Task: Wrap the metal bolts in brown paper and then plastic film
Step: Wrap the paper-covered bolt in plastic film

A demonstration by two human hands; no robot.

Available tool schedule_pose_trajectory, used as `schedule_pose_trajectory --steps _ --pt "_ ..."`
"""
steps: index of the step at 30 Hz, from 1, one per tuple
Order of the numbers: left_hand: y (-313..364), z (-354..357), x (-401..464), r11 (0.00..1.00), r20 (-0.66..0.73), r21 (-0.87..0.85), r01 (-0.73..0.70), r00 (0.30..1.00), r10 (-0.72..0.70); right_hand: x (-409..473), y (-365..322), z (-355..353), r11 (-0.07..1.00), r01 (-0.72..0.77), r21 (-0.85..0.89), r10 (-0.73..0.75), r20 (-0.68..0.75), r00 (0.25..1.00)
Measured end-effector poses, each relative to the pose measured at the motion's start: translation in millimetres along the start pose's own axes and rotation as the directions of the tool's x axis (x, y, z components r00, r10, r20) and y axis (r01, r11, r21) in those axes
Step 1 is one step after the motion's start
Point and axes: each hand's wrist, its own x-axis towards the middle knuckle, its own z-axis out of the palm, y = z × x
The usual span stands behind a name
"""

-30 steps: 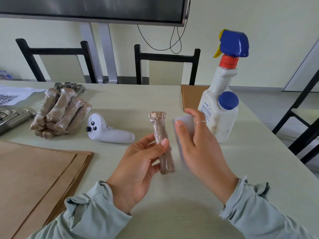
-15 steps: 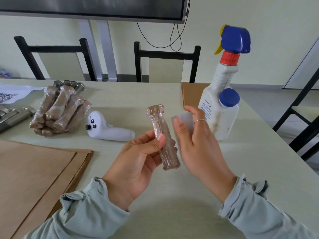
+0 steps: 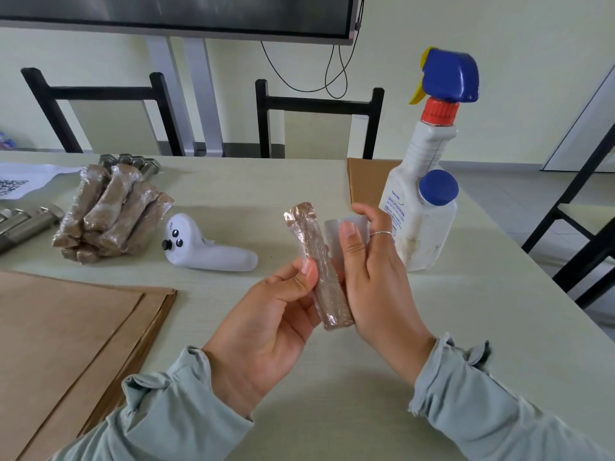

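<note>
Pinching the wrapped bolt point(image 3: 316, 266) with left thumb point(image 3: 307, 272) on top and curled fingers underneath; left hand point(image 3: 263, 331) low, palm up. Bolt up off the table point(image 3: 432, 327), between both hands, tilted, fat end up and away. Right hand point(image 3: 372, 281) tight against the bolt's right side, curled round a film roll point(image 3: 346, 227), thumb flat on the front of it, ring on one finger. Pile of wrapped bolts point(image 3: 109, 214) far left, bare bolts point(image 3: 131, 160) behind it. White remote point(image 3: 206, 247) near the pile. Brown paper point(image 3: 73, 331) at near left. Spray bottle point(image 3: 429, 168) just behind the right hand.
</note>
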Motion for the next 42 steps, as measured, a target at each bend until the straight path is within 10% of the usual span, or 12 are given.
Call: schedule_pose_trajectory --steps 42 --pt "8.8 -7.4 2.0 0.923 -0.037 0.37 -0.104 0.991 0.127 3.1 -2.8 -12.6 0.995 -0.049 0.092 0.028 0.218 0.976"
